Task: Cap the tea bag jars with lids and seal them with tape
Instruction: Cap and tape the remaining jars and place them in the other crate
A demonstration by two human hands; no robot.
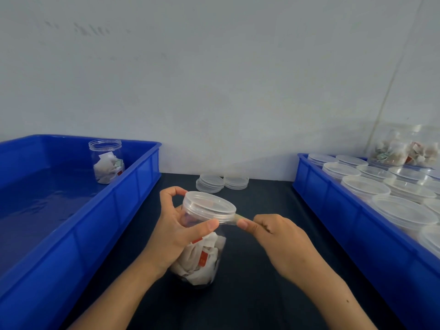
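1. We see a clear tea bag jar (202,253) standing on the dark table (257,294), near the middle of the scene, filled with white tea bags bearing red tags.
2. A clear lid (209,206) sits on top of this jar, tilted slightly toward us.
3. The left hand (173,234) grips the jar just under the lid: the thumb lies across the near side, and the index finger curls round the far left edge of the lid.
4. The right hand (278,236) pinches a strip of clear tape (238,219) between thumb and forefinger, just right of the lid; the strip runs from the fingertips to the lid's side wall and touches it there.
5. We cannot tell where a tape roll is; the right palm hides whatever lies behind the fingers.
6. To the left stands a blue crate (78,225), and in its far part an uncapped jar (107,160) with a few tea bags stands upright.
7. To the right stands a second blue crate (333,208) holding many clear lidded tops (364,186) packed side by side.
8. At the far right, two blurred jars of tea bags (404,148) rest on top of those.
9. On the table beyond the held jar, two short stacks of spare lids (221,182) lie side by side, well apart from both hands.
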